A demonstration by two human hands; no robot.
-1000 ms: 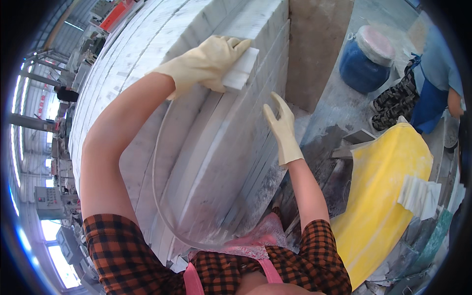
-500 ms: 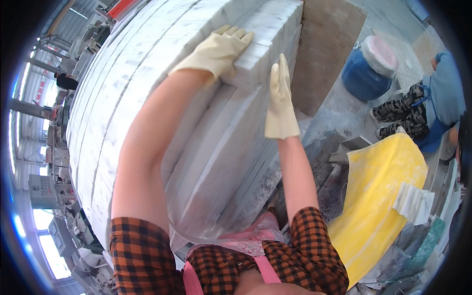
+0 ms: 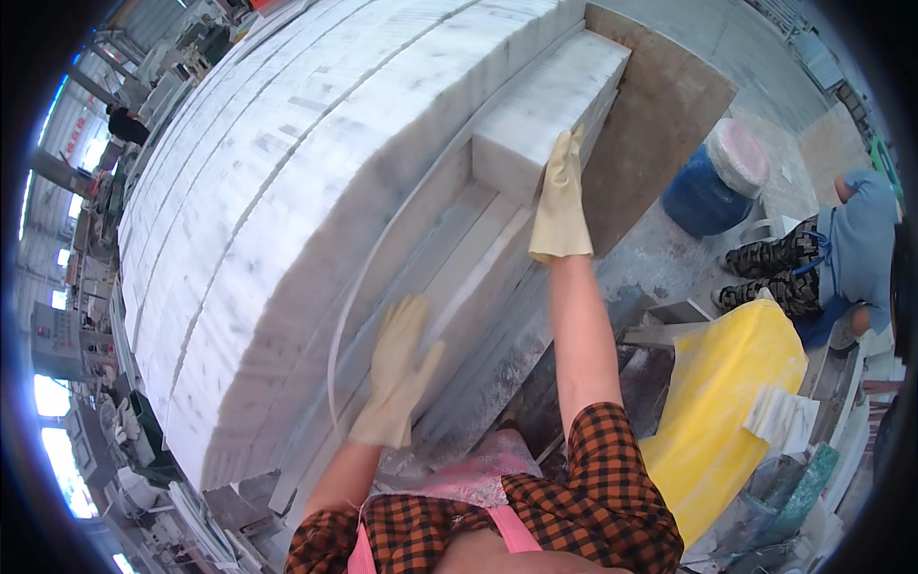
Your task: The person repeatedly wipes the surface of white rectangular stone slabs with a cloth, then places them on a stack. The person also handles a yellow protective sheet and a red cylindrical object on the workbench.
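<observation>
Left hand (image 3: 394, 373) has drawn back from the white stone block (image 3: 550, 107), empty and spread; I see the right hand (image 3: 561, 206) straight, flattened, beside the block.

The cream-gloved right hand (image 3: 562, 196) of the person is at the near right edge of a white marbled block (image 3: 547, 110), with its fingers straight. The left hand (image 3: 395, 373), gloved also and slightly blurred, is opened with the thumb apart, over the lower white pieces (image 3: 466, 251); whether it touches them is not clear. Large white slabs (image 3: 287, 182) stand left of the block, and a brown board (image 3: 655, 120) is at its right. Farther right are a blue barrel (image 3: 703, 191), a yellow sheet (image 3: 717, 421) and another person (image 3: 856, 230).
</observation>
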